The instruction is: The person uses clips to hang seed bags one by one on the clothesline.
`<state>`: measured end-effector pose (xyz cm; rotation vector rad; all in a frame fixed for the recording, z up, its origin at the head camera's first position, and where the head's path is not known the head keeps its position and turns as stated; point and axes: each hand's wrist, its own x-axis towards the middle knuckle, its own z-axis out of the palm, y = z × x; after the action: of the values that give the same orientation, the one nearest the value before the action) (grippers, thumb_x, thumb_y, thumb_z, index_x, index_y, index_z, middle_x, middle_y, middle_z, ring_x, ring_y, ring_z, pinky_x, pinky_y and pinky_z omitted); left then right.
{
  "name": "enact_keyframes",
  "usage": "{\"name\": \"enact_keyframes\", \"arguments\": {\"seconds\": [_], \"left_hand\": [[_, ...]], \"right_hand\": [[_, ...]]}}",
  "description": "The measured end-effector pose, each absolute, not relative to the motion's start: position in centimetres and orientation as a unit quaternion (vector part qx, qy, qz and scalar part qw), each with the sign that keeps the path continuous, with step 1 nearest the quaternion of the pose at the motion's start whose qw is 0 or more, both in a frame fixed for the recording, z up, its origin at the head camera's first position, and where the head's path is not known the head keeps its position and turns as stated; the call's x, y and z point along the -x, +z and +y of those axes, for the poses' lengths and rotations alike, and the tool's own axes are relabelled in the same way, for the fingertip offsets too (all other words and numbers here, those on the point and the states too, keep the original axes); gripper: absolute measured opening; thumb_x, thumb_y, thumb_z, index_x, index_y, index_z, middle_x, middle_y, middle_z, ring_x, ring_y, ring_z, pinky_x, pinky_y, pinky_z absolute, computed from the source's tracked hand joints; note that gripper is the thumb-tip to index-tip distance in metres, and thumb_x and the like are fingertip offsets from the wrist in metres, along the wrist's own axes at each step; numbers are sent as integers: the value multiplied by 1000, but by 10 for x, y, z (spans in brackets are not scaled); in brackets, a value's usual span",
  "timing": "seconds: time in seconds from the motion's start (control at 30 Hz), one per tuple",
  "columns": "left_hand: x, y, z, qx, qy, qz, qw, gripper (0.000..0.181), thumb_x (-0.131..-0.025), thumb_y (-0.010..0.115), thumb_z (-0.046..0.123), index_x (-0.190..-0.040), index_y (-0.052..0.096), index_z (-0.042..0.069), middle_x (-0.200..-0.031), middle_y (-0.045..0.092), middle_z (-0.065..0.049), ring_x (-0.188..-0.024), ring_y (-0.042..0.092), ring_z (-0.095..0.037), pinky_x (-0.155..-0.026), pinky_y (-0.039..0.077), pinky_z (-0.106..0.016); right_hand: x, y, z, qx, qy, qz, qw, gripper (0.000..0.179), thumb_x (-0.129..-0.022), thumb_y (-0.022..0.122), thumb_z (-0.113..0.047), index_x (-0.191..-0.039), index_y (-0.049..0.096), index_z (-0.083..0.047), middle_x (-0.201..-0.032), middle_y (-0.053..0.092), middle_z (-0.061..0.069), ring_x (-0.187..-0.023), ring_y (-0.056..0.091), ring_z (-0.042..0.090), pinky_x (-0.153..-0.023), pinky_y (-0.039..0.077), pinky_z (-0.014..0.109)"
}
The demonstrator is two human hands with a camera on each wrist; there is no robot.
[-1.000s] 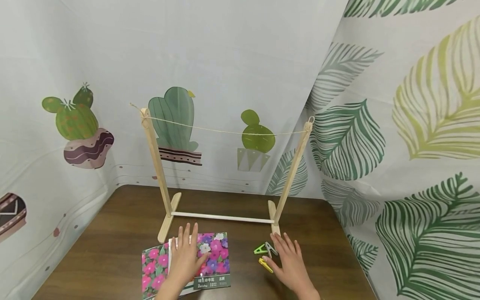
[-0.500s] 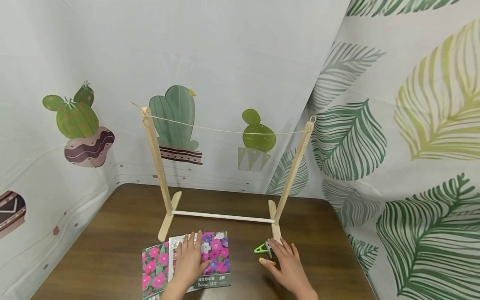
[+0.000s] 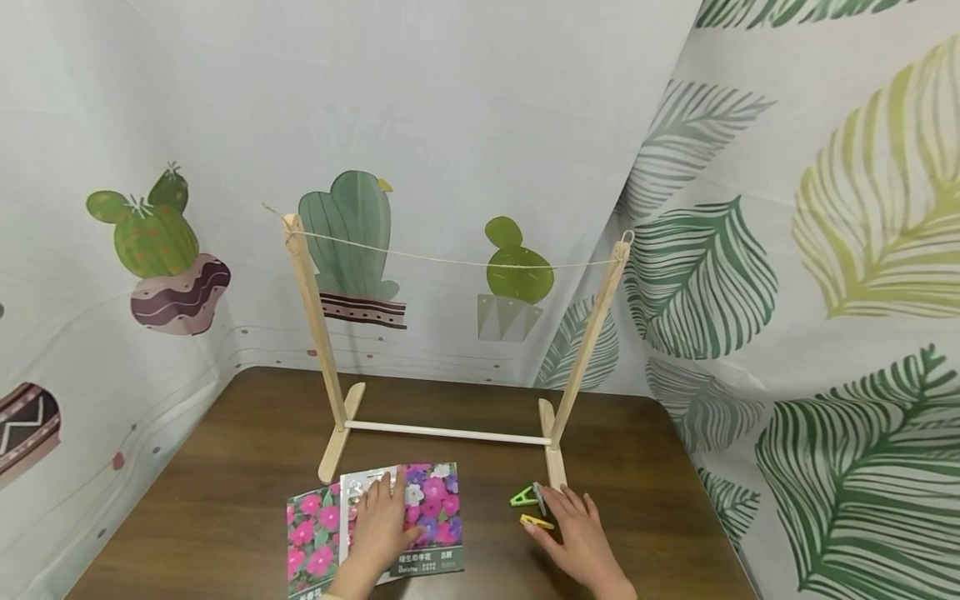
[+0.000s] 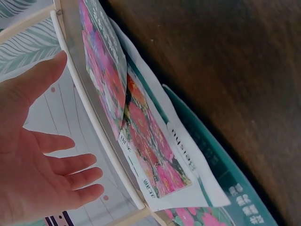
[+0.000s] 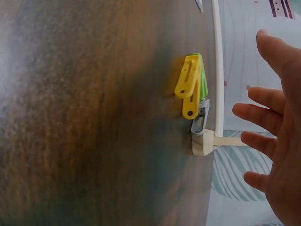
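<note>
My left hand (image 3: 378,525) hovers over three overlapping flower-picture packets, fingers spread and relaxed. The left packet (image 3: 309,542) shows pink flowers. A white-edged middle packet (image 4: 155,146) lies partly under the hand in the head view, and the right packet (image 3: 435,508) has pink and purple flowers. In the left wrist view, a gap shows between the palm and the packets. My right hand (image 3: 579,537) holds nothing, its loosely spread fingers above and beside three clothespins: green (image 3: 522,497), grey (image 5: 200,117) and yellow (image 5: 188,77). In the head view its fingertips overlap the grey one.
Behind the hands stands a wooden frame with two posts (image 3: 318,333), a white crossbar (image 3: 450,433) and a thin string (image 3: 435,258) tied between the post tops. The brown table (image 3: 225,483) backs onto a patterned curtain (image 3: 450,100).
Both hands have shifted slightly toward the near edge in the head view. The right fingertips have come over the grey clothespin; the packets and clothespins have stayed in place.
</note>
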<state>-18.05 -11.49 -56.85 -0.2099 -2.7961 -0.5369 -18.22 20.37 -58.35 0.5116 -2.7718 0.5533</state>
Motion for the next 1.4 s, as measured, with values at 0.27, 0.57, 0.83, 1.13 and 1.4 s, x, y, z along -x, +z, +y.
{"name": "enact_keyframes", "arguments": {"seconds": [0.27,0.57,0.83,1.13,1.4], "left_hand": [[182,-568,-113,59,-201,-971,112,96,-56,91,34,-129,48,-12,-114,53,-33,-103,51,-48,-88,41,-63],[183,-587,-107,53,-191,-973,114,104,-47,94,34,-125,48,-16,-92,54,-26,-88,52,-41,-71,49,-54],[183,-587,-103,32,-187,-975,112,107,-41,96,32,-123,48,-17,-91,49,-29,-86,48,-41,-68,49,-51],[183,-585,-99,27,-184,-977,108,102,-42,96,26,-120,48,-19,-91,49,-30,-84,48,-40,-65,51,-48],[186,-586,-96,25,-217,-970,104,96,-43,95,17,-117,48,-22,-93,48,-32,-86,49,-44,-64,52,-50]], "right_hand": [[186,-587,206,-173,191,-962,89,61,-88,62,-53,-131,58,-10,-126,62,9,-120,52,36,-97,30,68],[187,-594,208,-181,183,-965,48,54,-84,71,-41,-125,61,-7,-119,63,10,-111,56,32,-94,33,67],[190,-593,207,-179,182,-966,37,40,-79,78,-24,-113,65,-8,-108,65,6,-103,57,31,-86,39,60],[190,-594,209,-180,180,-966,39,30,-77,80,-20,-100,64,-11,-98,63,1,-95,57,26,-81,40,56],[189,-597,212,-177,176,-968,37,31,-74,82,-22,-96,62,-14,-95,61,0,-89,56,24,-78,40,57]]}}
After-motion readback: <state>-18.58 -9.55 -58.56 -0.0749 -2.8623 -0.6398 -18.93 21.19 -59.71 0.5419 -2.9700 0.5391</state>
